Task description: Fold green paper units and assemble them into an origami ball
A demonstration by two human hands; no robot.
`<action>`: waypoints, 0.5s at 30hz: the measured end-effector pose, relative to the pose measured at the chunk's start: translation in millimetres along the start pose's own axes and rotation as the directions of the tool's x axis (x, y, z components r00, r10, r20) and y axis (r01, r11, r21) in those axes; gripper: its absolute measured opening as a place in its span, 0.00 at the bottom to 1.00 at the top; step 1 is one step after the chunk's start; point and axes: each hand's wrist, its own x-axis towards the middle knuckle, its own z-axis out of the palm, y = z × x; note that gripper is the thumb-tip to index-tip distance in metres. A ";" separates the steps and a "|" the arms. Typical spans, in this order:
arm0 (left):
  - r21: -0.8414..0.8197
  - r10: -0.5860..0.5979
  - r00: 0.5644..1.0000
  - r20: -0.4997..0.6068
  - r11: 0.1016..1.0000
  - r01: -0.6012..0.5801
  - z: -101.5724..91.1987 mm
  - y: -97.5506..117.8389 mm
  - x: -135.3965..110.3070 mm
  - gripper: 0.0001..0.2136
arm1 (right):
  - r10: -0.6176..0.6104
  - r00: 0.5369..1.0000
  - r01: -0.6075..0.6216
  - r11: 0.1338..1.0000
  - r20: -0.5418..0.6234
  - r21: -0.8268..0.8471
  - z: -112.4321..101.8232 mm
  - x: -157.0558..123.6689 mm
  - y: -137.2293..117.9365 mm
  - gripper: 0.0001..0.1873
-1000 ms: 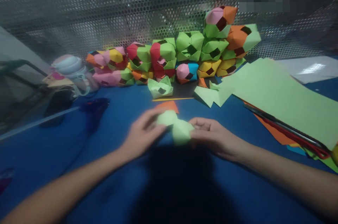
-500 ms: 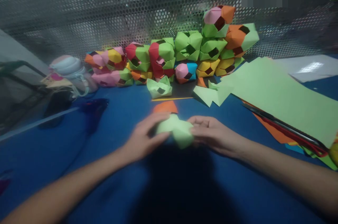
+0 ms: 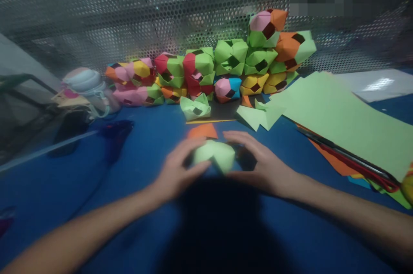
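A pale green folded paper piece (image 3: 217, 153) is between my hands, low over the blue table. My left hand (image 3: 180, 166) grips its left side, thumb in front and fingers behind. Around the right side curves my right hand (image 3: 263, 164), its thumb and fingers spread wide with a gap between palm and paper. Whether its fingertips touch the piece I cannot tell. Just behind lies an orange folded paper (image 3: 203, 130). Farther back are a pale green paper shape with an opening (image 3: 195, 108) and a loose pale green folded piece (image 3: 260, 115).
Stacked coloured paper blocks (image 3: 198, 67) line the perforated metal panel (image 3: 129, 11). On the right are green paper sheets (image 3: 348, 119) and red-handled scissors (image 3: 361, 162). A glue gun (image 3: 114, 134), a dark phone-like object (image 3: 69, 132) and a pale bottle (image 3: 93, 89) are on the left.
My right hand has let go of the paper's right corner and opened wide around it. The piece has tilted slightly in my left hand, which stays in place.
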 end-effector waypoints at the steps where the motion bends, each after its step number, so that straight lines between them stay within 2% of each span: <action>1: 0.004 0.033 0.999 0.001 0.999 -0.033 0.6 0.5 -0.5 0.17 | -0.092 0.996 0.092 0.994 -0.010 -0.057 1.8 -0.9 1.6 0.30; 2: 0.000 0.068 0.998 0.008 0.998 -0.068 0.9 0.8 -0.9 0.17 | -0.156 0.988 0.154 0.983 -0.011 -0.095 3.4 -1.5 3.3 0.28; 4: -0.029 0.113 0.993 0.028 0.993 -0.112 0.8 1.3 -1.5 0.17 | -0.210 0.978 0.206 0.969 -0.011 -0.135 5.5 -1.9 6.4 0.25; 10: -0.021 0.031 0.999 0.039 0.999 -0.030 2.3 -1.4 -1.3 0.14 | -0.226 0.974 0.226 0.963 0.019 -0.147 3.5 -0.9 9.7 0.23; 15: 0.036 0.146 0.988 0.045 0.988 -0.148 7.8 -3.3 -1.0 0.14 | -0.203 0.974 0.217 0.961 0.097 -0.169 -1.5 -1.2 8.5 0.22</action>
